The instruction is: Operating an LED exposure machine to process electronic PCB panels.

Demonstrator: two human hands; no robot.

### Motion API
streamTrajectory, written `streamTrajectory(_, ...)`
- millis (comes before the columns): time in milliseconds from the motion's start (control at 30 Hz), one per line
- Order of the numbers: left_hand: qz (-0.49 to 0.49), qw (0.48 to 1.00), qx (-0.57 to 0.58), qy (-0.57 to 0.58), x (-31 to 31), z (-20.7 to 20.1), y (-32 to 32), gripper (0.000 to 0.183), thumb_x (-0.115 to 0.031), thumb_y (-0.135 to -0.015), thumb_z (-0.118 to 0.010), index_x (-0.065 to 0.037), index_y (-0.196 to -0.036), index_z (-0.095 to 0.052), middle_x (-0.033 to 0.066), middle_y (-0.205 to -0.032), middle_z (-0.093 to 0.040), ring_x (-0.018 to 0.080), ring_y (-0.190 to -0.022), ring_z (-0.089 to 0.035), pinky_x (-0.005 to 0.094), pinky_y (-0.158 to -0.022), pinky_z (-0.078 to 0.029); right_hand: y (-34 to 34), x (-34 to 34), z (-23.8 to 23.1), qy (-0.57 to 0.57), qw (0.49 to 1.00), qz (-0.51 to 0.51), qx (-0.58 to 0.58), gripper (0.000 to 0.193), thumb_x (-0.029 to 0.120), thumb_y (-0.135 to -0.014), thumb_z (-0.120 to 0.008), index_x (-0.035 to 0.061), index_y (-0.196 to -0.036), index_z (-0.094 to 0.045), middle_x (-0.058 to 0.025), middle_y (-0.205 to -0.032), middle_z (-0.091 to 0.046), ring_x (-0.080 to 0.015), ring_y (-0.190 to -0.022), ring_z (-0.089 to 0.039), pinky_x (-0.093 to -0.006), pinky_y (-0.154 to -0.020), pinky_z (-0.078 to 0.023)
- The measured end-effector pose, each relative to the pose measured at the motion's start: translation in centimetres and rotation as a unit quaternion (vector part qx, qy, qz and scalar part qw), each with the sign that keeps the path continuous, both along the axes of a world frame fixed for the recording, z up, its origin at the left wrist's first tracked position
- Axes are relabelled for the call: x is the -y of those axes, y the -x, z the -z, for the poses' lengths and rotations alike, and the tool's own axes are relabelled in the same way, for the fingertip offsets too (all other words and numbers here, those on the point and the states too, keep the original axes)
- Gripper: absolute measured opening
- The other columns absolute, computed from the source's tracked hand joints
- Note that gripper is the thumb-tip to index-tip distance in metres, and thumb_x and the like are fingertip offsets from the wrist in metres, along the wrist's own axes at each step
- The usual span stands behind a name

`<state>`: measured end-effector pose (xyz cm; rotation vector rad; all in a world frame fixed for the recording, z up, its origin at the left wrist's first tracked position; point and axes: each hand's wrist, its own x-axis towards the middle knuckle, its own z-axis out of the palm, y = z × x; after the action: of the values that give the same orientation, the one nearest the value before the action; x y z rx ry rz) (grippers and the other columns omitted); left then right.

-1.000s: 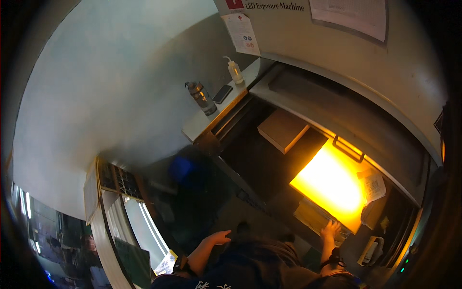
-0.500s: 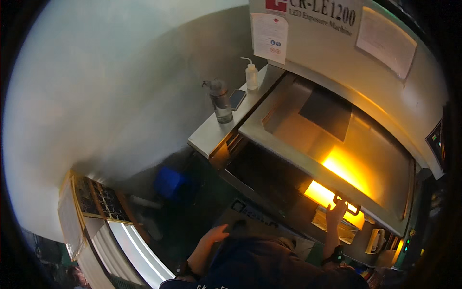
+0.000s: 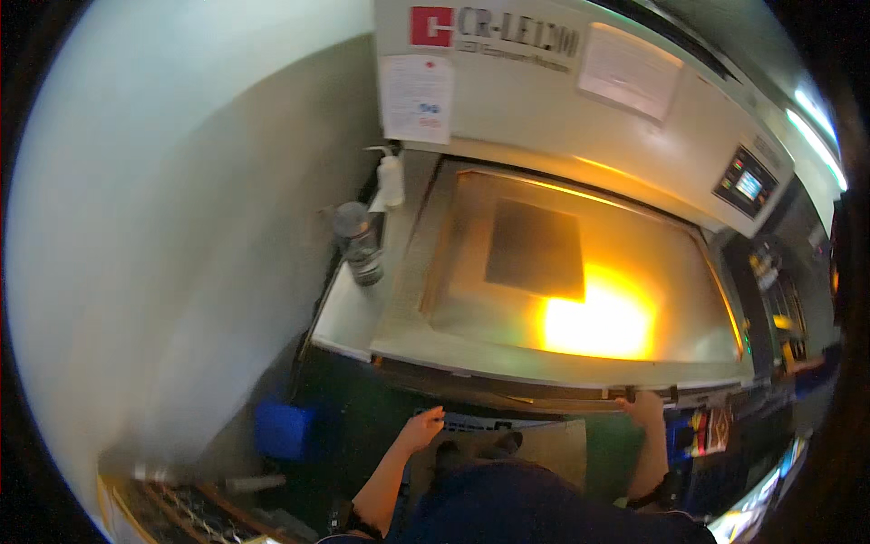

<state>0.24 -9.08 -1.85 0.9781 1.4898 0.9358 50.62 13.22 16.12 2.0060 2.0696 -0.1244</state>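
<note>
A large light-coloured exposure machine has a framed, see-through lid (image 3: 444,299) lying level across its bed. Under the lid is a dark rectangular sheet (image 3: 536,249), with a bright yellow glow (image 3: 598,317) beside it. My right hand (image 3: 645,410) is at the lid's front edge, its fingers curled at the dark handle there; motion blur softens the grip. My left hand (image 3: 422,430) hangs in front of the machine to the left, holding nothing, fingers loosely bent and apart.
On the white side ledge (image 3: 343,313) stand a dark clear drinking bottle (image 3: 360,245) and a white squeeze bottle (image 3: 391,181). A blue bin (image 3: 283,429) is on the floor at left. A control panel (image 3: 746,181) is at the right, a rack (image 3: 172,508) at lower left.
The lid, raised at its front half a second ago, has come down level, and my right hand went down with it. My view has swung to the right. The left hand stays free.
</note>
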Motion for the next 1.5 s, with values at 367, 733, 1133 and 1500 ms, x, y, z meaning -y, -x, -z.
streamTrajectory(367,0.055,0.889,-0.449,0.072,-32.1,-9.3,-3.1,0.075,-0.049,-0.086,-0.069,0.0,-0.139,-0.047,0.0197,-0.145,-0.044,0.0354,-0.134,-0.041,0.0508,-0.109,-0.034,3.9,-3.1,-21.5,-0.241,0.96,-0.134,-0.047,0.045,0.049,-0.078,-0.069,0.0051,-0.086,-0.071,-0.0169,-0.077,-0.068,-0.0369,-0.076,-0.067,-0.0479,-0.071,-0.051)
streamTrajectory(733,-0.112,0.827,-0.52,0.183,-38.9,-14.4,-11.8,0.096,-0.056,-0.076,-0.075,-0.001,-0.146,-0.037,0.0212,-0.155,-0.027,0.0383,-0.143,-0.025,0.057,-0.113,-0.025,1.4,-10.2,-27.1,-0.614,0.713,-0.31,-0.135,0.01,0.022,-0.073,-0.065,0.0147,-0.068,-0.063,0.001,-0.068,-0.063,-0.0172,-0.063,-0.062,-0.0325,-0.064,-0.046)
streamTrajectory(1133,-0.069,0.791,-0.551,0.258,-43.8,-8.8,-0.2,0.126,-0.062,-0.056,-0.087,0.003,-0.148,-0.029,0.0204,-0.153,-0.034,0.0354,-0.141,-0.034,0.0557,-0.112,-0.033,1.9,-16.7,-32.4,-0.693,0.598,-0.359,-0.183,0.026,0.028,-0.074,-0.067,0.0148,-0.062,-0.048,0.0022,-0.061,-0.044,-0.0145,-0.055,-0.049,-0.0266,-0.061,-0.04)
streamTrajectory(1500,-0.097,0.833,-0.493,0.232,-41.4,-9.6,-2.0,0.113,-0.058,-0.064,-0.083,0.0,-0.148,-0.033,0.0203,-0.155,-0.027,0.0409,-0.135,-0.04,0.0552,-0.11,-0.035,4.8,-18.5,-24.1,-0.691,0.603,-0.2,-0.346,0.046,0.018,-0.08,-0.065,0.0141,-0.126,-0.059,-0.0098,-0.133,-0.055,-0.0284,-0.121,-0.052,-0.0437,-0.103,-0.039)
